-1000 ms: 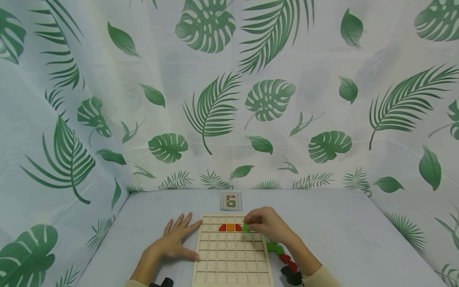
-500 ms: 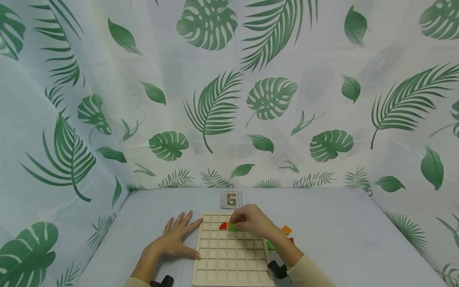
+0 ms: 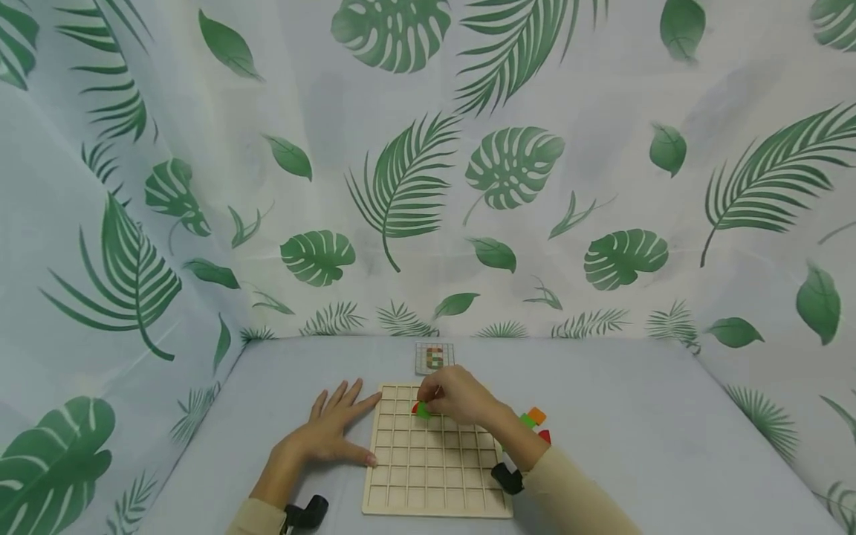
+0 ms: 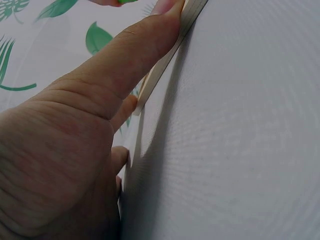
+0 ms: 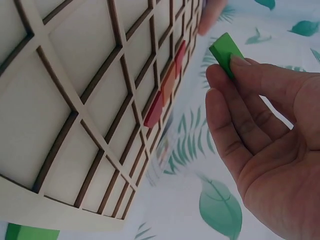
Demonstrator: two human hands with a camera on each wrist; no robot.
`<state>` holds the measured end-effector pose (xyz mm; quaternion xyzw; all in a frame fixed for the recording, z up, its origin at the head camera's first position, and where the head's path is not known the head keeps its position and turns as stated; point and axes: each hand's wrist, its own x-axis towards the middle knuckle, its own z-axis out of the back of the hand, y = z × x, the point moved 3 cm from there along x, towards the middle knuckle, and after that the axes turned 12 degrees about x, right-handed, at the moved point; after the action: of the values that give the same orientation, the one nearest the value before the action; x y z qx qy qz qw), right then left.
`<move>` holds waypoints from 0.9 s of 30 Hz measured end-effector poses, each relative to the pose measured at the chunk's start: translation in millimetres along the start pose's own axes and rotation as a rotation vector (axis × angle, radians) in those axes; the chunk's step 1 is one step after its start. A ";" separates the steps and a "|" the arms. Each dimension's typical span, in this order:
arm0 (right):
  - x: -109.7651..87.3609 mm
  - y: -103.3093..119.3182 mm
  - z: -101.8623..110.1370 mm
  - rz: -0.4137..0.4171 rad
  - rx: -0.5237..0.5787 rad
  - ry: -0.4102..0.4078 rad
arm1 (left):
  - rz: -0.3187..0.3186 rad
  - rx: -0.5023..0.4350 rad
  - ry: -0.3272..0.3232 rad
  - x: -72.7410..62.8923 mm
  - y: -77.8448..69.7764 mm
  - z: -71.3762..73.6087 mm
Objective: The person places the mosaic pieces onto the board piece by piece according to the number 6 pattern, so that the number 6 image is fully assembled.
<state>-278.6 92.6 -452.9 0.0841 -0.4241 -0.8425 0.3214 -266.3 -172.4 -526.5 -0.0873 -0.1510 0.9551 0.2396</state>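
My right hand (image 3: 461, 394) pinches a small green block (image 5: 227, 50) between thumb and fingertips, holding it above the wooden grid board (image 3: 438, 475). In the right wrist view an orange block (image 5: 168, 81) sits in the grid, with a red block (image 5: 154, 110) and a second red block (image 5: 180, 56) on either side of it. In the head view, the right hand hides most of that row. My left hand (image 3: 328, 431) lies with fingers spread on the table, its thumb (image 4: 145, 42) and index fingertip touching the board's left edge.
Behind the board lies a small card (image 3: 435, 358) with a coloured 6 on a grid. Loose blocks lie right of the board, among them an orange one (image 3: 536, 416), a green one (image 3: 527, 420) and a red one (image 3: 545, 436), partly behind the right forearm.
My right hand has moved left with the green block, from the right end of the red-orange-red row toward its left end. The left hand stays at the board's edge. The head view has tilted slightly.
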 end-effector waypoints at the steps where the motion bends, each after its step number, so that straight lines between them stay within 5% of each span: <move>1: 1.7 -0.1 0.1 -0.005 -0.006 0.003 | -0.001 0.000 -0.002 0.0 0.0 1.1; 27: 16.7 -14.8 -16.5 -0.004 -0.052 0.046 | 0.014 0.020 0.010 3.1 2.7 1.6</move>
<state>-291.7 77.9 -472.5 0.0960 -0.3943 -0.8518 0.3314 -270.5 -173.7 -526.2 -0.0905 -0.1397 0.9578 0.2346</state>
